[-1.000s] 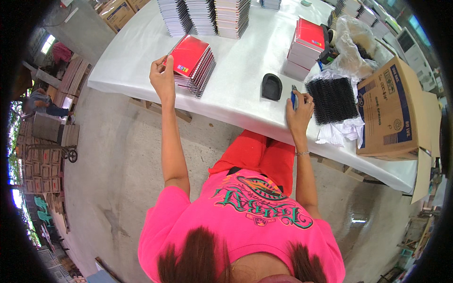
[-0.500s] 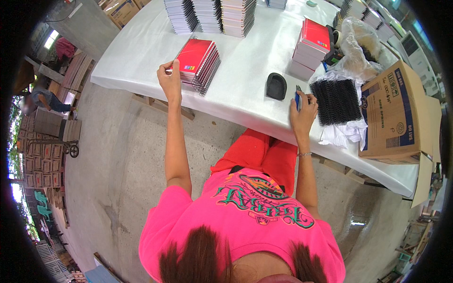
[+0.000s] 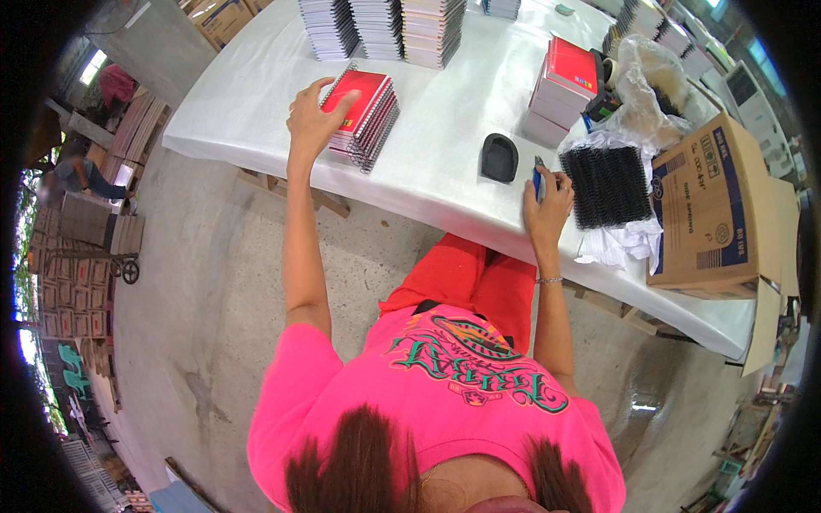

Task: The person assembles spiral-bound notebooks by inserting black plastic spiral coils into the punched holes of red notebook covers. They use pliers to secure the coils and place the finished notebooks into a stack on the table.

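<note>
My left hand [image 3: 315, 120] is at the left side of a short stack of red spiral notebooks [image 3: 369, 111]. Its fingers are spread, and the thumb reaches over the top cover. Whether it touches the cover I cannot tell. My right hand [image 3: 550, 209] rests near the front table edge, closed around blue-handled pliers [image 3: 538, 178] whose metal tip points away from me. Just right of that hand lies a bundle of black spiral coils [image 3: 609, 186] on crumpled white wrapping. A small black dish [image 3: 499, 158] sits to the left of the pliers.
A white-covered table [image 3: 436, 162] holds a red-topped book stack [image 3: 560, 90], a plastic bag [image 3: 654, 81] and an open cardboard box [image 3: 705, 209] on the right. Taller spiral-bound stacks [image 3: 376, 30] stand at the back. Another person [image 3: 81, 178] is far left.
My left hand has opened from a pinch at the notebooks' near left corner and moved slightly farther away, over the stack's left side. My right hand has barely moved, still holding the pliers.
</note>
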Demonstrator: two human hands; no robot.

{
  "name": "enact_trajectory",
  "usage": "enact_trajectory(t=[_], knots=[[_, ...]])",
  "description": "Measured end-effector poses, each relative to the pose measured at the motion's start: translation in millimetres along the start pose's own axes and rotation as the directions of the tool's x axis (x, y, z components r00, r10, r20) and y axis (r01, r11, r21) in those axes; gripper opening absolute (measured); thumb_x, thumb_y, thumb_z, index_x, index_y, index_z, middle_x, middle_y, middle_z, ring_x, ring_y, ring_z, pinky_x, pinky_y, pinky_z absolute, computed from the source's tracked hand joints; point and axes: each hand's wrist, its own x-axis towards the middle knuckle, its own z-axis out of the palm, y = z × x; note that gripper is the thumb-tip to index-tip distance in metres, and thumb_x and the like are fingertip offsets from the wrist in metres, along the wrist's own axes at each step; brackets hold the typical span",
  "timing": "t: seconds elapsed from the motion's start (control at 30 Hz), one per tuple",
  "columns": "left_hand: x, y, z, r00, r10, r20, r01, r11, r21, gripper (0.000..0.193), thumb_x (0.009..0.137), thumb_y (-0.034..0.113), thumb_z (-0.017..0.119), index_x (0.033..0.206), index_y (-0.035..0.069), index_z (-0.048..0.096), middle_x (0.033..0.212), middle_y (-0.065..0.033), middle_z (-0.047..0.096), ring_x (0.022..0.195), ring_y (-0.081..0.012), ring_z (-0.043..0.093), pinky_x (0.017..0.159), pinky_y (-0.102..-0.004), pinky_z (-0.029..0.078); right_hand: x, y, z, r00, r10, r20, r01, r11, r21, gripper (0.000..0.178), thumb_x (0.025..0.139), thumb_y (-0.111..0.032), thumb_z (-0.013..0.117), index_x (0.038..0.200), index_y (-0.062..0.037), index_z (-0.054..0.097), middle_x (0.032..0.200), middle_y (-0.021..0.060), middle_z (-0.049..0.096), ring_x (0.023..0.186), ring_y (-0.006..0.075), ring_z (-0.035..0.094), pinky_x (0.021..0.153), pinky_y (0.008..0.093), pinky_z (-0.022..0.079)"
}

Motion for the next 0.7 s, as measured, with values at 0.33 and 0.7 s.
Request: enact_trajectory(t=[0.33,0.7], knots=[[3,22,19,0.964,-0.019,0.265,-0.068,0.947,0.313,0.111,0.060,0.083,0.067,0.149,0.024,0.038,0.135,-0.0272,0.046,0.126,-0.0452,0.047,0.102,-0.0592,0.035,1,2,0,1.000,-0.017,-0.017,0.017,1.000,0.023,0.036,0.085,-0.020,0.067,0.119,-0.0087,0.063,0.117,0.0173,0.052,0.110,0.0348,0.049,0.098,0.0466,0.037],[-10,32,15,0.988,0.149,0.047,-0.156,0.928,0.340,0.104,0.065,0.074,0.072,0.148,0.022,0.039,0.148,-0.0266,0.032,0.138,-0.0446,0.031,0.108,-0.0677,0.022,124,-9,-36,0.943,0.196,-0.270,-0.051,0.883,0.466,0.046,0.094,-0.032,0.062,0.126,0.0011,0.057,0.108,0.0174,0.055,0.105,0.0307,0.050,0.094,0.0404,0.040]])
